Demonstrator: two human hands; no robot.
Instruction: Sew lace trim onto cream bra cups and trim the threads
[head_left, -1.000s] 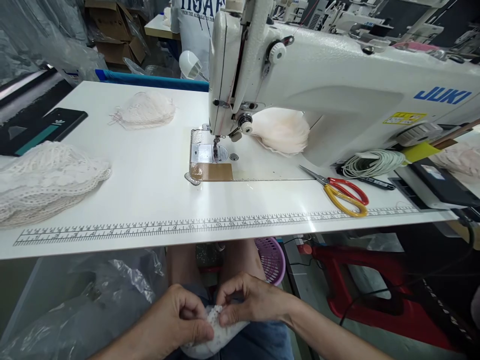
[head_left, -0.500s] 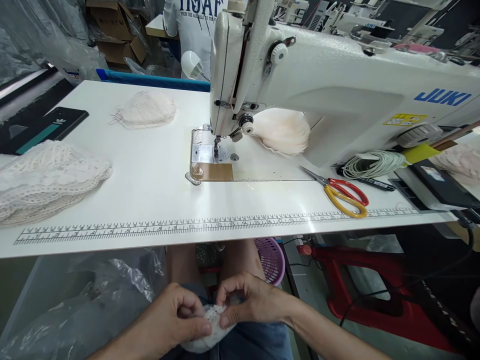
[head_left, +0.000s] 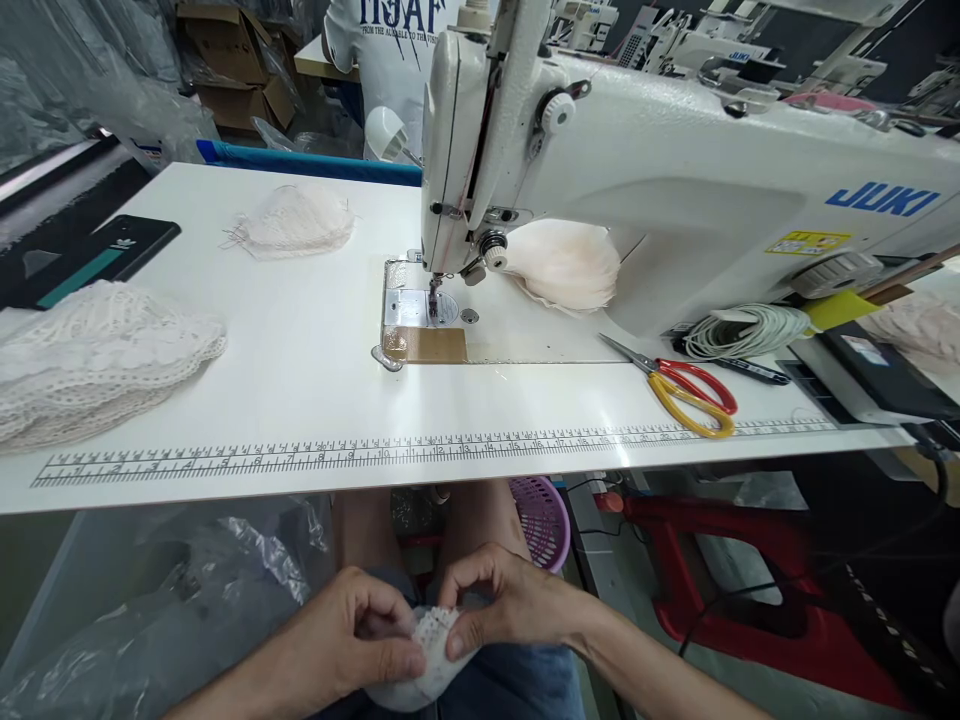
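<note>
Over my lap, below the table edge, both hands grip a small piece of white lace fabric (head_left: 431, 640) with a dotted, openwork edge. My left hand (head_left: 367, 635) pinches its left side between thumb and fingers. On the right, my right hand (head_left: 499, 605) pinches the upper edge between thumb and forefinger. Part of the fabric is hidden under the fingers. A white sewing machine (head_left: 675, 170) stands on the table (head_left: 315, 400) beyond my hands. Under its arm lies a cream, cup-shaped fabric piece (head_left: 566, 265).
Stacked lace pieces (head_left: 105, 360) lie at the table's left, another lace piece (head_left: 296, 220) farther back. Scissors (head_left: 682, 390), coiled cord (head_left: 746, 330) and a dark phone-like slab (head_left: 97, 260) rest on top. Below are a purple basket (head_left: 541, 520), a red stool (head_left: 750, 590) and plastic bags (head_left: 202, 610).
My hands stay nearly in place, with the fingers shifting slightly on the lace fabric. A little more of its dotted edge shows between them. The things on the table have not moved.
</note>
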